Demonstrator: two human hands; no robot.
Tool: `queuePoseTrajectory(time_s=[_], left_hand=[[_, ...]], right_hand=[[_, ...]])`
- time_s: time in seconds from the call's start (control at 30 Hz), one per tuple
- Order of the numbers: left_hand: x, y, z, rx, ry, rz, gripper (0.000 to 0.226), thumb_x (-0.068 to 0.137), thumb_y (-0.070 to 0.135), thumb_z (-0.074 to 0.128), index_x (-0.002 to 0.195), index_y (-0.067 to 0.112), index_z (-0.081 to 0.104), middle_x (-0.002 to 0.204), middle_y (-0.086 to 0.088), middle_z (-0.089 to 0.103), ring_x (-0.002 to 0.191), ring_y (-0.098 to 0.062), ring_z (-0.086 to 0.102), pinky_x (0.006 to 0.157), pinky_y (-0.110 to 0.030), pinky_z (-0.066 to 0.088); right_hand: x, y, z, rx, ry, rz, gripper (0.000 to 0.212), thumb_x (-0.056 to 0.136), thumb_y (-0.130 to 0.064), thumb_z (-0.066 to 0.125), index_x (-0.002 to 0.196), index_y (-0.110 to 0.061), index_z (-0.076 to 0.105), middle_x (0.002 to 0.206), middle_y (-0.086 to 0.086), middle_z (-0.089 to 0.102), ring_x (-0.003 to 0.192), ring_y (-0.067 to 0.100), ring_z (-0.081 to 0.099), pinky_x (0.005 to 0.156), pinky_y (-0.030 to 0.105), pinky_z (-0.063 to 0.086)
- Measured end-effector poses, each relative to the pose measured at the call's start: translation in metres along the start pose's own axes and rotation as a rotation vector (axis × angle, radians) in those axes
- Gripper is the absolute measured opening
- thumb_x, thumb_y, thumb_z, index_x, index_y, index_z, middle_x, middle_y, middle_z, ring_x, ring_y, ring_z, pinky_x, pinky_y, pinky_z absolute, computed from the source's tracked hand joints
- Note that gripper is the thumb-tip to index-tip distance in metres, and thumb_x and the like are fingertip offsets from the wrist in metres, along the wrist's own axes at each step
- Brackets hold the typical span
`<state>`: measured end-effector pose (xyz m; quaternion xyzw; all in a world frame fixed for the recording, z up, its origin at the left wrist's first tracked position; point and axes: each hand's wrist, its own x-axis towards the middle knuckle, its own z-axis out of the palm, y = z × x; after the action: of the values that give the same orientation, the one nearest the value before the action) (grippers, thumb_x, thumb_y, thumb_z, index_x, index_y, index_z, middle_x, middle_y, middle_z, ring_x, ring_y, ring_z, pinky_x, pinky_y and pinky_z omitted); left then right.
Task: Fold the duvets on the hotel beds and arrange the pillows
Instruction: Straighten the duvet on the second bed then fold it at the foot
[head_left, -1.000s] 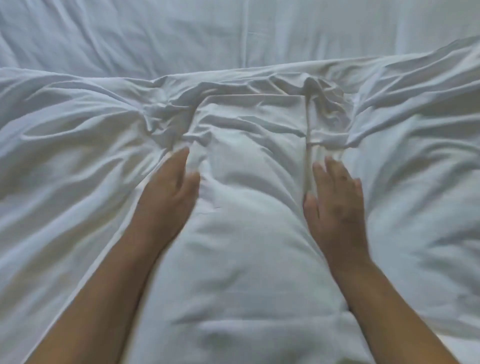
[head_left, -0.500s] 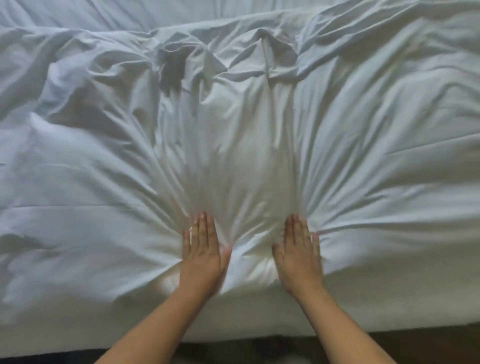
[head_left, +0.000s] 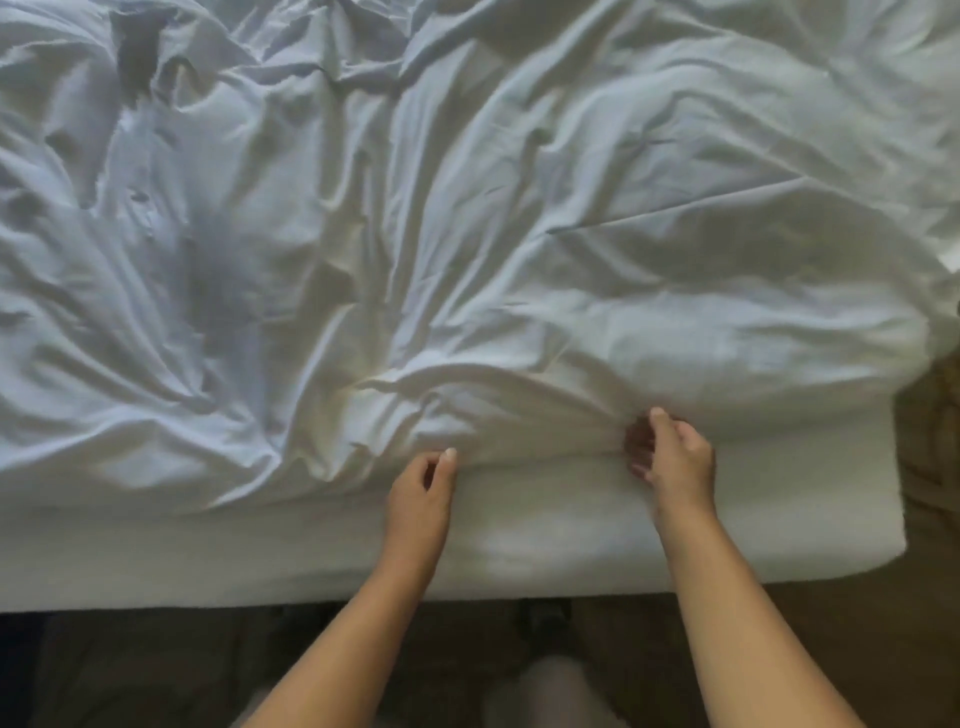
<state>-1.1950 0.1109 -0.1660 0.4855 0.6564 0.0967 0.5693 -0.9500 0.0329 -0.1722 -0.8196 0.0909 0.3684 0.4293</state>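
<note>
– Wrinkles all over! What is that big white puffy cloth duvet (head_left: 467, 234) doing?
– It lies spread over the bed, all bumpy. It fills nearly the whole picture. Its near edge runs along just above the thick white soft mattress (head_left: 571, 540) side.
– Where is the left hand (head_left: 420, 493)?
– It is right at the near edge of the duvet, close to the middle. Its fingers are bent and the thumb tip touches the cloth.
– Does it hold the duvet?
– I cannot tell. It may pinch a bit of the edge, but the picture is too fuzzy there.
– And the right hand (head_left: 672, 460)?
– It is a little way to the right, at the same edge. Its fingers are curled into the cloth and grip a bunch of it. Lots of little folds run out from that spot like a fan.
– Are the hands touching?
– No, they are apart, with a strip of duvet edge between them.
– What is under the bed edge?
– Dark flat floor (head_left: 156, 670), down at the bottom. Both bare arms reach up over it to the bed.
</note>
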Motion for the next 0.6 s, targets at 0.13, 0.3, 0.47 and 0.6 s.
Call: queuePoseTrajectory(time_s=[0.13,0.3,0.47,0.6], left_hand=[[-0.005,0.035,0.1,-0.342,-0.188,-0.466,0.062,0.09,0.064,0.05,0.101,0.004,0.063,0.093,-0.019,0.073,0.088,-0.034,0.071,0.081,-0.043,0.057],[0.01,0.07,0.149,-1.115,0.022,-0.493,0.054,0.089,0.049,0.063,0.128,0.013,0.057,0.12,-0.016,0.066,0.114,-0.033,0.061,0.105,-0.051,0.045],[0.028,0.079,0.148,-1.237,0.047,-0.372,0.049,0.089,0.037,0.067,0.132,0.015,0.06,0.123,-0.012,0.069,0.115,-0.028,0.064,0.106,-0.051,0.046],[0.016,0.092,0.157,-1.123,0.045,-0.34,0.03,0.093,0.031,0.063,0.116,0.01,0.065,0.106,-0.011,0.075,0.102,-0.029,0.069,0.093,-0.049,0.054]], right_hand=[[0.069,-0.018,-0.089,0.202,0.008,0.172,0.052,0.086,-0.057,0.066,0.119,-0.017,0.057,0.107,0.007,0.064,0.095,0.03,0.067,0.068,0.039,0.054],[0.133,-0.054,-0.134,0.68,-0.07,0.221,0.085,0.059,-0.06,0.08,0.132,-0.022,0.059,0.123,0.009,0.069,0.112,0.034,0.066,0.094,0.056,0.054],[0.169,-0.068,-0.119,0.666,0.001,0.139,0.066,0.067,-0.053,0.085,0.122,-0.021,0.066,0.118,0.005,0.073,0.1,0.025,0.072,0.079,0.041,0.059],[0.181,-0.062,-0.124,0.71,0.094,0.039,0.046,0.074,-0.028,0.085,0.113,-0.014,0.067,0.112,0.008,0.074,0.094,0.025,0.075,0.079,0.045,0.061]])
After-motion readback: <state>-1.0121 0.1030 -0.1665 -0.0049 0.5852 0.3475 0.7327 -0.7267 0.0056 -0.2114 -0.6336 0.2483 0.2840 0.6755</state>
